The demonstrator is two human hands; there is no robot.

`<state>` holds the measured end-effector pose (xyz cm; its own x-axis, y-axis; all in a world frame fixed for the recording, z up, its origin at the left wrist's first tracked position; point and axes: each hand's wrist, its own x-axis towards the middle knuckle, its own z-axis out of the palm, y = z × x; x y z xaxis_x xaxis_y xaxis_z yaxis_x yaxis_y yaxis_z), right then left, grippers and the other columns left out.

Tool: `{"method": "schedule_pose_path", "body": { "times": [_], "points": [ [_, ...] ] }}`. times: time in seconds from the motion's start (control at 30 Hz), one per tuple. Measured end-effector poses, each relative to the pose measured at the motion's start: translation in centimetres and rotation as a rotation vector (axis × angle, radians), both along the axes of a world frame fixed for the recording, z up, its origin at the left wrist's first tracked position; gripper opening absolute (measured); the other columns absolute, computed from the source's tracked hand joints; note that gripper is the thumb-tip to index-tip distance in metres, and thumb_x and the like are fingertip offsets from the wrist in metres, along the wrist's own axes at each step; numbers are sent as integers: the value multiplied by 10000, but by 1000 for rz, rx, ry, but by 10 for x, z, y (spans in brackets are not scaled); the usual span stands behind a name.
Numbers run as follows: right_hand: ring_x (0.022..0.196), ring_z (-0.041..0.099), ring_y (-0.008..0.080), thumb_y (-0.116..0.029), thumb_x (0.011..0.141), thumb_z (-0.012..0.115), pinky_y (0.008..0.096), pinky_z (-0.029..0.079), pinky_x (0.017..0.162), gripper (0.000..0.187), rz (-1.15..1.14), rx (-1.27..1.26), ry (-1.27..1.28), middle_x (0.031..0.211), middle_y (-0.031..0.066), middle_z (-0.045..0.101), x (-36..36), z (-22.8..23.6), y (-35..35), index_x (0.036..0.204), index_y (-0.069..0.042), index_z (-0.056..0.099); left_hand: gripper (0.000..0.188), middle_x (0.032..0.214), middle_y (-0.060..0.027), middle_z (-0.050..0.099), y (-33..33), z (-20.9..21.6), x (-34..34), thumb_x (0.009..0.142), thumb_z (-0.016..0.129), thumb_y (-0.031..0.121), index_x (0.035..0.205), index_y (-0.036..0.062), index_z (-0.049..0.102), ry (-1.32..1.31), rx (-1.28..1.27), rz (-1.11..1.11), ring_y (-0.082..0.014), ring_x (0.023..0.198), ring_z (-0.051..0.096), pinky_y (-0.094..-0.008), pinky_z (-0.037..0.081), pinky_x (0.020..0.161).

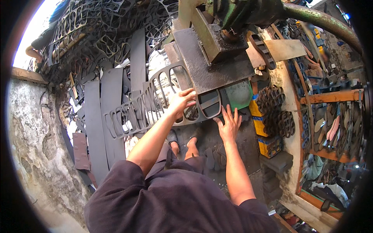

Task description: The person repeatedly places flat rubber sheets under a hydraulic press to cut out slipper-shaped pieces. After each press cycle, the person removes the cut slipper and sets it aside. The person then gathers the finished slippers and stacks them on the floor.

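Observation:
A long dark sheet (146, 112) with several sole-shaped cut-outs runs from the left to beneath the press. My left hand (182, 103) is closed on the sheet's edge beside the press head, fingers bent and drawn together. Just right of it, a sole-shaped cutting die (220, 104) with a thin rim lies partly under the dark press plate (217, 75). My right hand (229, 125) has its fingers spread, its fingertips touching the near right end of the die. A green board (239, 95) shows beyond those fingers, and the plate hides the far part of the die.
Long dark strips (112, 116) lean at the left by a worn wall (42, 155). Cut-out scraps (101, 27) are heaped behind. Yellow boxes (268, 145) and stacked dark dies (272, 99) stand at the right, before shelves (334, 155) of soles. A thick press arm (322, 19) crosses the upper right.

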<state>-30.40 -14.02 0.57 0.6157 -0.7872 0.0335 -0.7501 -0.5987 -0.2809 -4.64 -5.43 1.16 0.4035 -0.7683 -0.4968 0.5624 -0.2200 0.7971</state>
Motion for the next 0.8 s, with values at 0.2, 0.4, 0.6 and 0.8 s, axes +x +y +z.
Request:
{"method": "schedule_pose_path", "body": {
  "times": [0.2, 0.4, 0.6, 0.8],
  "points": [
    [1557, 248, 391, -490, 846, 773, 762, 74, 1197, 645, -136, 157, 2, 1606, -57, 470, 21, 22, -30, 1452, -359, 599, 409, 1165, -57, 683, 60, -53, 39, 935, 760, 221, 1294, 62, 645, 139, 581, 413, -169, 1107, 623, -372, 522, 900],
    [1571, 205, 386, -456, 823, 806, 774, 20, 1193, 643, -193, 187, -55, 1605, -83, 468, 47, 29, -97, 1431, -353, 625, 385, 1095, -15, 700, 36, -26, 69, 973, 701, 137, 1340, 53, 625, 129, -10, 425, -117, 951, 644, -272, 507, 863],
    [1590, 158, 345, -503, 839, 783, 774, 26, 1190, 532, -233, 235, -51, 1565, -23, 525, 74, 18, -145, 1300, -244, 729, 449, 1116, -29, 704, -12, 11, 86, 968, 677, 83, 1405, 36, 589, 9, -24, 371, -128, 987, 639, -283, 499, 895],
    [1517, 345, 336, -523, 898, 712, 780, 57, 1180, 507, -129, 188, -123, 1455, 63, 623, 64, 25, -154, 1297, -210, 727, 399, 1257, -69, 656, -29, 55, 76, 978, 712, 103, 1355, 28, 604, -471, 19, 558, -130, 1090, 618, -256, 483, 893]
  ]
}}
